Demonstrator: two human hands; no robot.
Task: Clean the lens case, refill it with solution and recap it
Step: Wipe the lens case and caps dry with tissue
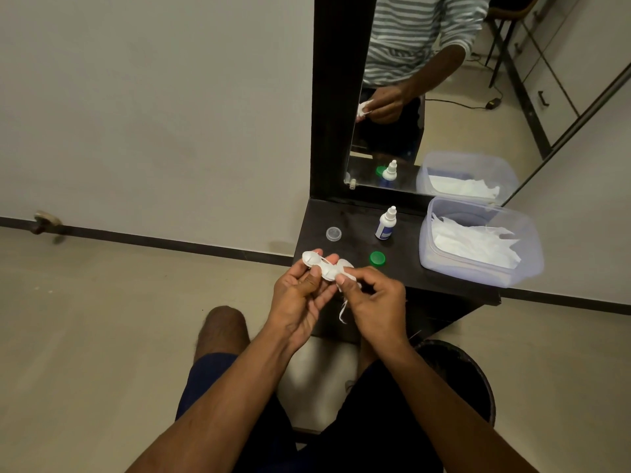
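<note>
- Head view: my left hand [300, 295] curls its fingers around the white lens case [321, 266], thumb pressed on its middle, holding it above the near edge of the dark shelf [406, 268]
- My right hand [375, 302] pinches a wad of white tissue [346, 278] against the case's right well, a strand hanging below
- On the shelf I see a clear cap [333, 233], a green cap [377, 258] and the solution bottle [386, 224] standing upright; its blue label is too small to read
- A plastic tub [440, 264] of tissues sits to the right
</note>
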